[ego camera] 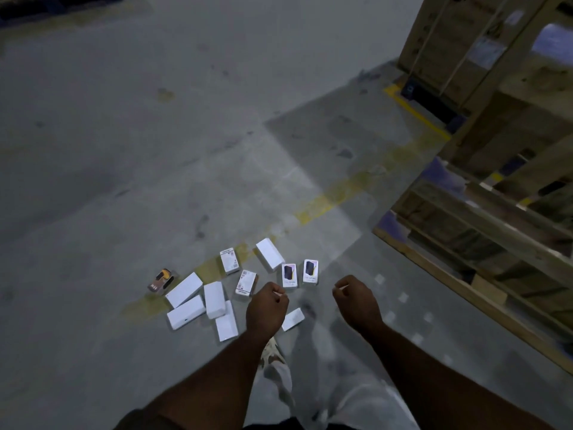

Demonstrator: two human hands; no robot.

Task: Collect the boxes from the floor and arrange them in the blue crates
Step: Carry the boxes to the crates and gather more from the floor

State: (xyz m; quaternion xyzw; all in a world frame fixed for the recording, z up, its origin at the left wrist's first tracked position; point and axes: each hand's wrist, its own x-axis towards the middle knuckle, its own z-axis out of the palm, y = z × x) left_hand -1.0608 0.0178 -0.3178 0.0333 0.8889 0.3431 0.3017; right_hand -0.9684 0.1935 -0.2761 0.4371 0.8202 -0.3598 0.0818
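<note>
The boxes [214, 297] lie scattered on the floor [124, 150], at about twelve and eleven o'clock from the person's feet, just ahead of both hands. The left hand [266, 307] and right hand [356, 301] are loosely curled into fists and hold nothing. No blue crate shows; wooden pallets [483, 231] stand at two o'clock. To start well, crouch close and gather the overlapping white boxes at eleven o'clock first, stacking them flat. The two printed boxes [300, 274] at twelve o'clock seem to stand upright, though blur makes that uncertain.
</note>
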